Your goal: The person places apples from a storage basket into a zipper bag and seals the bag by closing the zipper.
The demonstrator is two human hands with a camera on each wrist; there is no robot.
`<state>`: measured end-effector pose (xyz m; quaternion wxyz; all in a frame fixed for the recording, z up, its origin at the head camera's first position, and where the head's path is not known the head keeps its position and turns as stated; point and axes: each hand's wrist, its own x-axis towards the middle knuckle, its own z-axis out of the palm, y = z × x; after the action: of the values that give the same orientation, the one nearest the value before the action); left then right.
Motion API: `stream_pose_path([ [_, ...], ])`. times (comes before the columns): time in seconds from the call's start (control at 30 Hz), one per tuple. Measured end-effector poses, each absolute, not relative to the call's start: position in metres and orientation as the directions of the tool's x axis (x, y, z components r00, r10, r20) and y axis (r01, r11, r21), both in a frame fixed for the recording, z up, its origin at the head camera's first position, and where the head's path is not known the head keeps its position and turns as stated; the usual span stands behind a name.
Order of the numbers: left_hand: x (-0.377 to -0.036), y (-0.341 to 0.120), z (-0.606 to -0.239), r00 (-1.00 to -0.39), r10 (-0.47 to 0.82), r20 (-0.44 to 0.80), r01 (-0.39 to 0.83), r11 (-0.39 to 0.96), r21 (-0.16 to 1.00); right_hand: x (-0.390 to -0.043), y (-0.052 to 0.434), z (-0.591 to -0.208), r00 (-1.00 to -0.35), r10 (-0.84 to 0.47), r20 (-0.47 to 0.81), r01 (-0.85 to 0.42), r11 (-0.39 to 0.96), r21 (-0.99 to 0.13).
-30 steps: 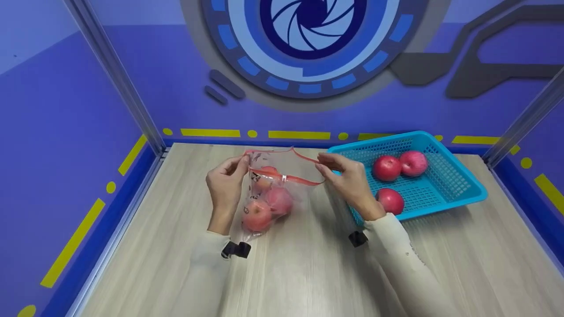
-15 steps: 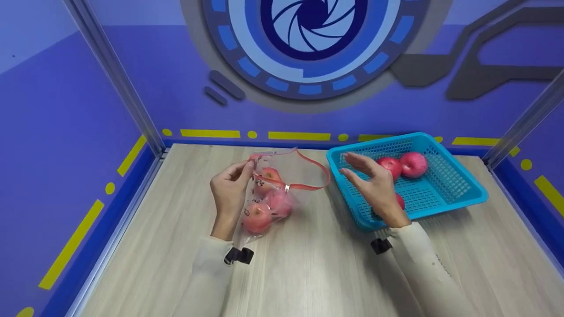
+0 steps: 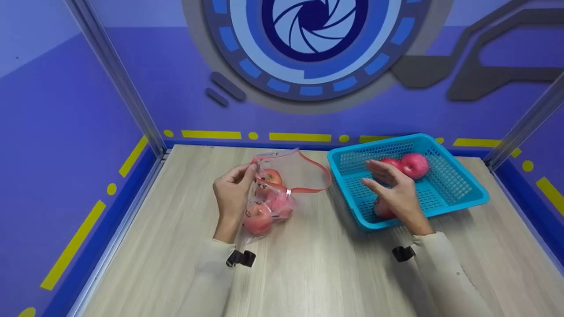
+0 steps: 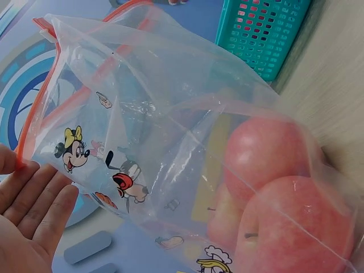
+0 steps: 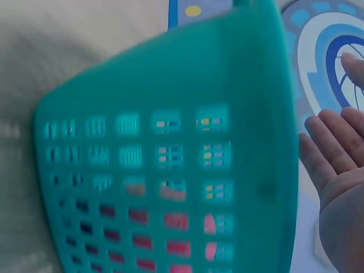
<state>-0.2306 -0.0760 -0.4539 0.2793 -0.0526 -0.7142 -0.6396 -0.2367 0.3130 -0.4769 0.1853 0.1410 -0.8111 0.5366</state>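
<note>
A clear zip bag (image 4: 165, 119) with a red-orange zip edge and cartoon prints holds three red apples (image 4: 284, 222). Its mouth gapes toward the right in the head view. My left hand (image 3: 232, 193) pinches the bag's left top corner between thumb and fingers. Over the blue-green plastic basket (image 3: 359, 215) hovers my right hand (image 3: 398, 196), its fingers extended and thumb apart, with nothing held. Two apples (image 3: 414, 166) lie at the back of the basket. Another apple (image 3: 382, 210) sits nearer the front, largely hidden behind the right hand.
A pale wood-grain table (image 3: 299, 264) carries the bag and basket. Blue printed panels (image 3: 282, 119) close off the back and both sides. Metal corner posts (image 3: 119, 79) stand at left and right.
My right hand has let go of the bag's zip edge and moved right, over the basket. My left hand keeps its pinch, shifting slightly right. The bag mouth stays apart.
</note>
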Motion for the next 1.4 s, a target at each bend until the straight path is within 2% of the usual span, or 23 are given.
stream_pose_path([
  [0.43, -0.229, -0.074, -0.456, -0.826, -0.296, 0.48, 0.452, 0.161, 0.877, -0.23, 0.357, -0.479, -0.902, -0.121, 0.414, -0.423, 0.435, -0.795],
  [0.97, -0.228, -0.071, -0.46, -0.8, -0.323, 0.505, 0.471, 0.183, 0.863, -0.229, 0.398, -0.485, -0.968, -0.206, 0.141, -0.232, 0.534, -0.813],
  [1.4, -0.227, -0.069, -0.461, -0.797, -0.332, 0.505, 0.472, 0.178, 0.863, -0.243, 0.411, -0.483, -0.947, -0.321, -0.018, -0.194, 0.615, -0.764],
])
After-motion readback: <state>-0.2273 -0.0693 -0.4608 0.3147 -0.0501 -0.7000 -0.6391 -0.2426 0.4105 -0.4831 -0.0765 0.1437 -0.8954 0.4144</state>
